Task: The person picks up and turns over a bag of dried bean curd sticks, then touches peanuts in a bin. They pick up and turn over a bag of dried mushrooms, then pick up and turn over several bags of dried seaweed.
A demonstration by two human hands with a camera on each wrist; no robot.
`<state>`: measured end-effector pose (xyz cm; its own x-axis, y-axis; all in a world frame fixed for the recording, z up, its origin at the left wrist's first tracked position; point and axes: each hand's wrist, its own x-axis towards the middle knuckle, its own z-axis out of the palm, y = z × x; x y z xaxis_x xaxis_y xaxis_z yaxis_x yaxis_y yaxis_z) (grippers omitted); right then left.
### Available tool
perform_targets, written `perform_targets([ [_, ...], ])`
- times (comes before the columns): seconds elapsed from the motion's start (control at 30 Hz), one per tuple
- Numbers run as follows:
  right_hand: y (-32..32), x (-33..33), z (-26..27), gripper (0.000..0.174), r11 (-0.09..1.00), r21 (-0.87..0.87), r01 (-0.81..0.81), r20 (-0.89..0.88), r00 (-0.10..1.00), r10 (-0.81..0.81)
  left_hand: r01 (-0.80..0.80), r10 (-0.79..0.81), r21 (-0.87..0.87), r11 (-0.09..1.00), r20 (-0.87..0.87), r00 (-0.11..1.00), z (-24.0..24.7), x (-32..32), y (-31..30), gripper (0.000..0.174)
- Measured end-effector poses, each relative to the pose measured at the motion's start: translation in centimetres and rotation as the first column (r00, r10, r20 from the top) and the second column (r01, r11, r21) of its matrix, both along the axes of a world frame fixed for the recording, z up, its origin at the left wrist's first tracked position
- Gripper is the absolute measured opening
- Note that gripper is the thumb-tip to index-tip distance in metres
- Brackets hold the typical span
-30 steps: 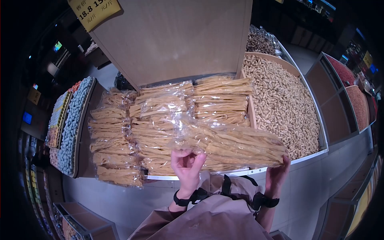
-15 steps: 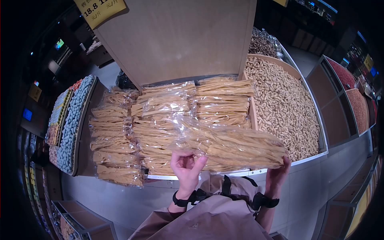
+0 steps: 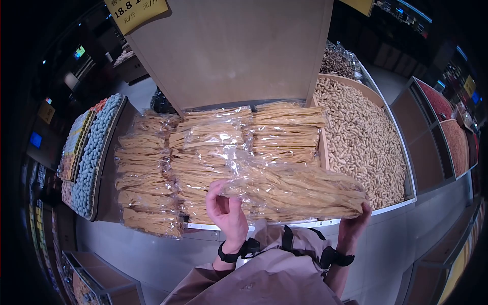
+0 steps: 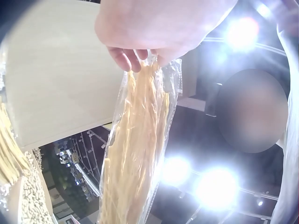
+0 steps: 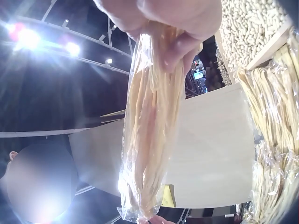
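Observation:
A clear plastic bag of long yellowish dried sticks is held lengthwise between both hands, above the front edge of the display. My left hand pinches its left end, thumb and fingers on the plastic. At the right end my right hand grips the bag with curled fingers. The left wrist view shows the left fingertips on the gathered end of the bag. In the right wrist view the right hand is wrapped round the other end of the bag. Similar bags lie stacked beneath.
A bin of peanuts adjoins on the right. Behind the bags stands a wooden panel with a yellow price sign. Blue-wrapped items fill a tray on the left. A white metal edge runs along the front.
The left hand has shifted slightly left and up, and the held bag has tilted a little and sunk slightly at its right end. Both hands keep hold of it. The head view has shifted slightly.

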<state>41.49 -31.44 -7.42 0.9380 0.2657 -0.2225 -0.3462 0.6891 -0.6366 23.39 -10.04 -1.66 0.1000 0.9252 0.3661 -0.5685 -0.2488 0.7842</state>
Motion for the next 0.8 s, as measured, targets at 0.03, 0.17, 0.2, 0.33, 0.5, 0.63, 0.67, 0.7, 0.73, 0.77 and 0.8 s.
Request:
perform_targets([
  [0.03,0.0,-0.1,0.0,0.055,1.0,-0.011,0.009,-0.012,1.0,-0.009,-0.016,0.016,0.035,0.999,-0.001,1.0,0.2,0.0,0.0,0.031],
  [0.17,0.0,-0.2,-0.4,0.056,1.0,-0.024,0.009,-0.024,1.0,-0.01,-0.016,0.018,0.113,0.994,-0.017,1.0,0.0,-0.5,0.3,0.028],
  [0.2,0.1,-0.2,-0.4,0.055,0.999,-0.028,0.022,-0.014,1.0,-0.022,-0.014,0.017,0.111,0.994,-0.02,1.0,0.0,-0.5,0.4,0.028],
  [0.33,-0.1,-0.1,-0.4,0.051,0.997,-0.062,0.043,0.015,0.999,-0.042,-0.024,0.027,0.076,0.997,-0.032,0.999,-0.2,-0.3,0.8,0.025],
  [0.5,-0.2,0.2,-1.0,0.05,0.999,-0.012,0.051,0.044,0.998,-0.05,0.027,-0.025,0.108,0.994,-0.013,1.0,-0.3,-0.6,0.9,0.017],
  [0.63,0.5,0.1,-0.6,0.052,0.998,-0.009,0.068,0.034,0.997,-0.068,0.097,-0.096,0.055,0.994,-0.018,0.995,0.6,-0.7,1.2,0.022],
  [0.67,0.6,0.1,-0.7,0.052,0.998,-0.004,0.063,0.037,0.997,-0.063,0.143,-0.141,-0.03,0.989,0.041,0.989,1.0,-0.7,1.2,0.023],
  [0.7,0.5,0.2,-0.8,0.054,0.998,-0.006,0.061,0.061,0.996,-0.061,0.138,-0.137,-0.025,0.99,0.044,0.99,0.9,-0.6,1.4,0.023],
  [0.73,0.5,0.2,-0.9,0.056,0.998,-0.011,0.06,0.083,0.995,-0.058,0.061,-0.061,0.073,0.995,-0.006,0.998,0.6,-0.6,1.6,0.023],
  [0.77,0.5,0.2,-1.0,0.057,0.998,0.007,0.057,0.094,0.994,-0.057,-0.011,0.02,0.172,0.985,-0.051,0.998,0.4,-0.6,1.8,0.022],
  [0.8,0.5,0.2,-1.1,0.057,0.999,0.009,0.051,0.094,0.994,-0.052,-0.017,0.026,0.174,0.985,-0.05,0.998,0.4,-0.7,1.8,0.022],
])
